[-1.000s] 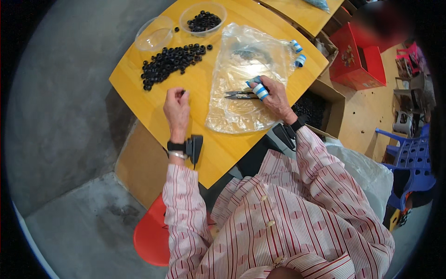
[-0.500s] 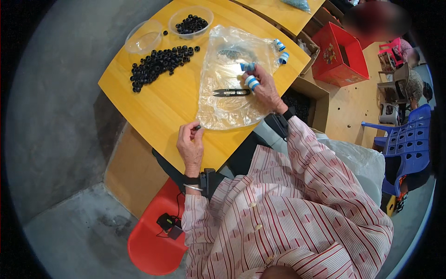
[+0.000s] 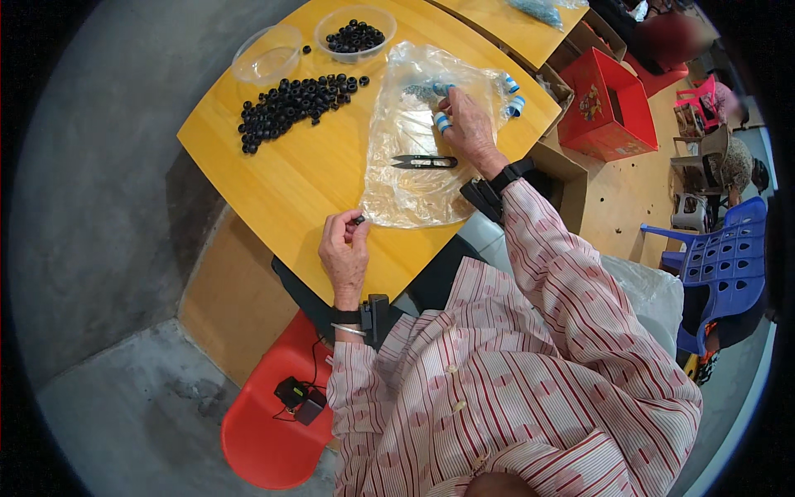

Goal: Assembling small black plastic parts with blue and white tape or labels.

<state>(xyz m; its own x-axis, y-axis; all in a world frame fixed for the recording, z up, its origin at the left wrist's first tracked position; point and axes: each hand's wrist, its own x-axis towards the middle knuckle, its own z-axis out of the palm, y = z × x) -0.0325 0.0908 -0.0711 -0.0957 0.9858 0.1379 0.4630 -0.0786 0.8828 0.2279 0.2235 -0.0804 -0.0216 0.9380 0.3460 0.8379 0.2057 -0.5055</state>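
My left hand [image 3: 344,253] is closed in a pinch on a small black bead [image 3: 359,220] by the table's near edge. My right hand [image 3: 470,128] reaches over a clear plastic sheet or bag [image 3: 389,195], thumb and forefinger apart. Blue-and-white striped wraps [image 3: 442,123] appear to cover those two digits; nothing shows held between them. Close to the forefinger is a patch of tiny grey-blue pieces [image 3: 418,92] on the plastic. Below the hand lie black thread snips [image 3: 424,162]. Two more striped pieces [image 3: 515,106] rest at the plastic's right side.
A heap of black beads [image 3: 286,108] spreads on the yellow table [image 3: 273,186]. Behind are a clear tub [image 3: 356,33] with black beads and a second clear tub [image 3: 265,54]. To the right stand a red box [image 3: 609,108] and a blue chair [image 3: 720,257]; people sit beyond.
My right hand has moved away from me, from beside the snips toward the tiny grey-blue pieces. My left hand keeps its pinch on the bead. The view has shifted slightly.
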